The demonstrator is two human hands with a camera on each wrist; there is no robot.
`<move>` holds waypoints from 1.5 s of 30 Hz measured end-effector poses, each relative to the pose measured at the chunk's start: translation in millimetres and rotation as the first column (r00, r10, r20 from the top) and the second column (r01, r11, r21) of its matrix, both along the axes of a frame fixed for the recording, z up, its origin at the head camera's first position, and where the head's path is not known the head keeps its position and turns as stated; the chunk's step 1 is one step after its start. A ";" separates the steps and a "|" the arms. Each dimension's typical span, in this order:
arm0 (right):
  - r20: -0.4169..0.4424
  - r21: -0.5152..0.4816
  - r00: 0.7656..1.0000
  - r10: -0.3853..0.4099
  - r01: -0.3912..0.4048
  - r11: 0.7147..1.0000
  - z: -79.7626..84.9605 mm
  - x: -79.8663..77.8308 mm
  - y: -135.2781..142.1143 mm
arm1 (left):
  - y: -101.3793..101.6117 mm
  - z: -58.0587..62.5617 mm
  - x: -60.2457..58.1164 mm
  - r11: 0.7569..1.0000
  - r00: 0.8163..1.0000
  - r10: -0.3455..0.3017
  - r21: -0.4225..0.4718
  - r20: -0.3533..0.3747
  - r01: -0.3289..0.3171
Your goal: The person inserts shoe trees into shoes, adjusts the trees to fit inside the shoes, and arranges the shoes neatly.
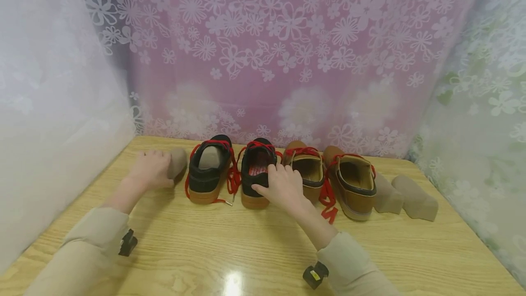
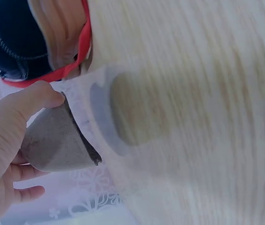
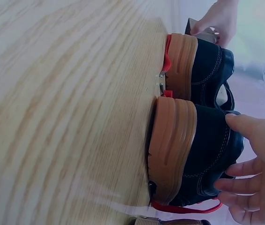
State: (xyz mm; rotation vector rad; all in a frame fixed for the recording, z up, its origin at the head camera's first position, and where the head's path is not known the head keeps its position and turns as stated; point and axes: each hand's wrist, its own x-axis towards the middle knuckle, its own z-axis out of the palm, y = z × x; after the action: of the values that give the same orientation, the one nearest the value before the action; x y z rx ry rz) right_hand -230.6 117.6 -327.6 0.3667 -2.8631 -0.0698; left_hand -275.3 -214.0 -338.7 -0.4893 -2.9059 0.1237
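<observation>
My left hand (image 1: 153, 170) grips a grey-beige moulded shoe insert (image 2: 60, 140) at the left end of the row. Its thumb lies on the insert's upper edge and its fingers reach around the far side. To the right stands a black shoe (image 1: 201, 178) with red laces and a similar insert in its opening. My right hand (image 1: 285, 186) is at the heel of the second black shoe (image 3: 207, 150), thumb on one side of the collar and curled fingers at the other. A red patterned insole (image 1: 259, 169) shows inside that shoe.
Two brown shoes with red laces, one nearer the middle (image 1: 314, 191) and one farther right (image 1: 356, 195), stand beside the black pair. Two more beige inserts (image 1: 417, 199) lie at the right end of the wooden table (image 1: 197, 250). A pink floral curtain (image 1: 263, 58) hangs behind.
</observation>
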 end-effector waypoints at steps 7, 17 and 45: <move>-0.018 0.033 1.000 -0.002 0.003 0.999 -3.0 0.6 -0.3 | -5.8 11.1 7.1 0.999 1.000 0.015 0.053 -0.028 -0.014; -0.006 0.004 1.000 0.015 -0.014 1.000 -2.2 -0.1 2.6 | -8.0 25.3 10.6 0.997 0.995 0.005 0.072 -0.096 0.002; -0.021 0.003 0.998 0.062 -0.062 0.998 -4.6 -2.1 9.1 | 39.9 73.6 34.7 0.986 0.954 -0.099 0.098 -0.281 0.132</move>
State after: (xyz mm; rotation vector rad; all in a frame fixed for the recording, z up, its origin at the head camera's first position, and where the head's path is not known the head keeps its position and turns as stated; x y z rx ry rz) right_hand -232.7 126.7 -332.2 0.4527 -2.8289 -0.0658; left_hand -240.6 -174.2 -265.0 -0.5708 -2.5882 0.0045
